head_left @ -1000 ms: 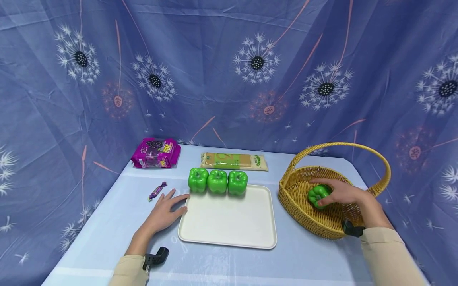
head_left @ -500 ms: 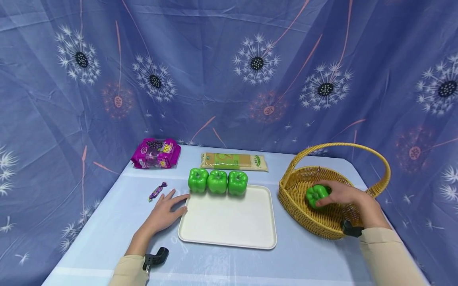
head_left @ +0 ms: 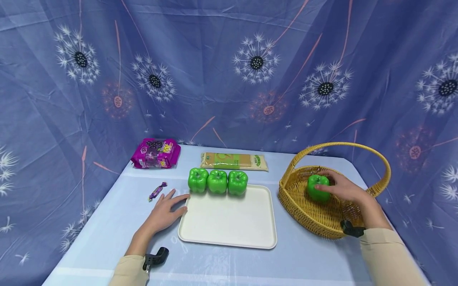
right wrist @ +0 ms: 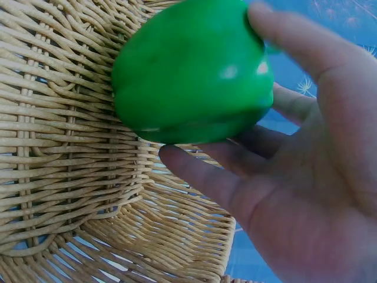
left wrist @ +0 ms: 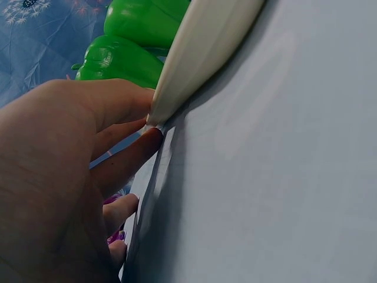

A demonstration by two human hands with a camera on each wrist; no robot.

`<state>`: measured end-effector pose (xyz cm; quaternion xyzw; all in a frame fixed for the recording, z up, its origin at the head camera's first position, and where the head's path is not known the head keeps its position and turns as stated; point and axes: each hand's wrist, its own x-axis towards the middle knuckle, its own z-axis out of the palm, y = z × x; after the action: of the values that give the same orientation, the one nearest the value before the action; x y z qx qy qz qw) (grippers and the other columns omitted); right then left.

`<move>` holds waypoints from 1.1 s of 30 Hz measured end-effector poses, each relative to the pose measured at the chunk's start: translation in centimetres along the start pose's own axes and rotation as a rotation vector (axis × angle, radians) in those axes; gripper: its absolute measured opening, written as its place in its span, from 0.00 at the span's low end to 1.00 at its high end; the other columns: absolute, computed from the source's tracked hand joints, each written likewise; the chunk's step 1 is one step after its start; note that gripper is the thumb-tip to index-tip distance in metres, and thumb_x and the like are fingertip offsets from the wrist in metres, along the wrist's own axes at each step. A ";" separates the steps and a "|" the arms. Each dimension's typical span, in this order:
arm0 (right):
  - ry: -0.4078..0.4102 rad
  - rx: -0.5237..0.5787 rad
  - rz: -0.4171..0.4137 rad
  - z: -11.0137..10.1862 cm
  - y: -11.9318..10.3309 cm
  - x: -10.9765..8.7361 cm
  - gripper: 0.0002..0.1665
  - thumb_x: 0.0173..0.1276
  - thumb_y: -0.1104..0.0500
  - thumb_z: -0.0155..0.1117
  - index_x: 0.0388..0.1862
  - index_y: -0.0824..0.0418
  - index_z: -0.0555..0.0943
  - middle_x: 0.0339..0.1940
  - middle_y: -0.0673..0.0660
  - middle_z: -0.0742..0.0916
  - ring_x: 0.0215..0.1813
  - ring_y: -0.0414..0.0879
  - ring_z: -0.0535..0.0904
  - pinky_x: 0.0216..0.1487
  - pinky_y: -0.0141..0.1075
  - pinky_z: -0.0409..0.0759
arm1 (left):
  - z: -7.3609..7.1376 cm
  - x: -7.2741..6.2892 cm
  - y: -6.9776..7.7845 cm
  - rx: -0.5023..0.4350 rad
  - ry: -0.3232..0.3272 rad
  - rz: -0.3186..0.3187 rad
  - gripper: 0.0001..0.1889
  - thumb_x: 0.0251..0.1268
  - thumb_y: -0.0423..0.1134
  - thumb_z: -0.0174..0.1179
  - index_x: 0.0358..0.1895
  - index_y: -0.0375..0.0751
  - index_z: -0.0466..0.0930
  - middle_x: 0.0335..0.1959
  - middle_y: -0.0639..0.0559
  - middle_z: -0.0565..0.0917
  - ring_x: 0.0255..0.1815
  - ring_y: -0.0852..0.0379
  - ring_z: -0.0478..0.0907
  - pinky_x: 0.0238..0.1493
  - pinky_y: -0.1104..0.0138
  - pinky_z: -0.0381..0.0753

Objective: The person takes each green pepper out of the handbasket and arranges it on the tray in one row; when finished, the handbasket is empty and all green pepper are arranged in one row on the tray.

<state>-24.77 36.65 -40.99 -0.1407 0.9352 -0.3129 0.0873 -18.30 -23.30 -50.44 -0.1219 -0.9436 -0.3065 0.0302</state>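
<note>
In the head view my right hand is inside the yellow wicker basket, holding a green bell pepper. Seen from the right wrist, the thumb is at the pepper's stem end and the other fingers lie along its far side and below. The pepper stands with its stem up. My left hand rests spread on the table, thumb and index fingertip at the left rim of the white tray. Three more green bell peppers stand in a row along the tray's back edge.
A purple snack bag lies at the back left of the table, with a small wrapped candy in front of it. Behind the peppers lies a long packet of noodles. The basket's tall handle arches over its opening. A blue curtain hangs behind.
Half a second ago the pepper in the basket lay on its side; now my right hand has turned it upright. Its fingers have closed in around it. My left hand and the tray have stayed put.
</note>
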 end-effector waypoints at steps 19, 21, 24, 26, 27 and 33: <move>0.012 0.047 0.058 -0.4 0.8 0.0 0.49 0.65 0.44 0.65 0.69 0.68 0.51 0.55 0.71 0.70 0.51 0.60 0.73 0.42 0.45 0.78 | 0.2 0.1 -0.1 0.003 0.013 -0.002 0.23 0.65 0.50 0.60 0.64 0.53 0.76 0.66 0.37 0.70 0.72 0.35 0.52 0.71 0.41 0.38; 0.012 0.037 0.052 -0.4 0.9 0.0 0.52 0.65 0.43 0.65 0.72 0.67 0.49 0.57 0.71 0.70 0.53 0.62 0.72 0.45 0.48 0.77 | 0.1 0.1 -0.1 -0.003 0.008 -0.007 0.23 0.65 0.50 0.60 0.64 0.54 0.76 0.66 0.37 0.69 0.73 0.36 0.52 0.72 0.41 0.38; 0.019 0.006 0.046 -0.4 1.0 0.0 0.53 0.65 0.42 0.64 0.75 0.68 0.50 0.60 0.72 0.69 0.55 0.64 0.71 0.47 0.52 0.77 | 0.1 0.1 -0.1 -0.007 0.003 -0.010 0.23 0.66 0.50 0.60 0.64 0.54 0.76 0.67 0.37 0.69 0.73 0.35 0.52 0.71 0.41 0.38; 0.026 -0.012 0.051 -0.4 1.2 0.0 0.51 0.65 0.41 0.64 0.74 0.67 0.54 0.61 0.72 0.70 0.55 0.65 0.72 0.47 0.52 0.77 | 0.1 0.1 -0.1 -0.011 0.000 -0.012 0.23 0.66 0.51 0.60 0.64 0.54 0.76 0.67 0.37 0.68 0.73 0.36 0.51 0.72 0.42 0.37; 0.029 -0.018 0.053 -0.4 1.2 0.0 0.50 0.65 0.41 0.64 0.74 0.67 0.56 0.61 0.72 0.70 0.55 0.64 0.72 0.46 0.52 0.78 | 0.1 0.1 -0.1 -0.010 -0.001 -0.011 0.23 0.66 0.51 0.60 0.64 0.54 0.76 0.67 0.37 0.68 0.73 0.35 0.51 0.72 0.41 0.37; 0.052 -0.059 0.046 -0.5 1.1 0.1 0.48 0.64 0.39 0.64 0.73 0.65 0.61 0.58 0.71 0.73 0.51 0.61 0.75 0.41 0.46 0.78 | 0.2 0.0 -0.2 -0.009 0.001 -0.016 0.23 0.65 0.50 0.60 0.64 0.54 0.76 0.68 0.35 0.67 0.73 0.35 0.51 0.71 0.41 0.38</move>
<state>-25.22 37.74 -41.24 -0.1135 0.9489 -0.2869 0.0659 -18.36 -23.33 -50.65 -0.1144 -0.9431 -0.3108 0.0278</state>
